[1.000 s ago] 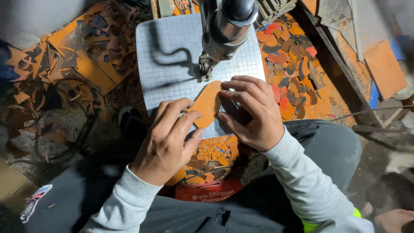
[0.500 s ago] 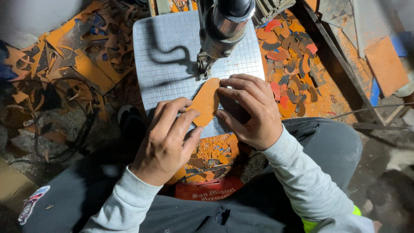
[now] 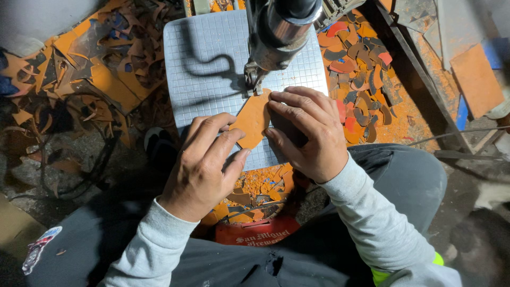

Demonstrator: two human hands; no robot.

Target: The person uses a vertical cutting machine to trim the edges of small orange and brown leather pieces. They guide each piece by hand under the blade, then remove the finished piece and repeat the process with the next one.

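A flat orange piece (image 3: 252,120) lies on the grey gridded work plate (image 3: 207,58), its top edge at the blade of the metal cutting machine (image 3: 276,32). My left hand (image 3: 204,165) presses its fingertips on the piece's lower left edge. My right hand (image 3: 308,130) presses its fingers on the right edge of the piece. Both hands hold it flat between them, close under the machine head.
Orange, red and dark offcuts (image 3: 356,64) are piled right of the plate, and more scraps (image 3: 90,69) at the left. A red crate (image 3: 255,231) of scraps sits between my knees. A dark cable (image 3: 101,154) loops on the floor at the left.
The hands and the orange piece keep almost the same place under the machine; the piece has shifted very slightly.
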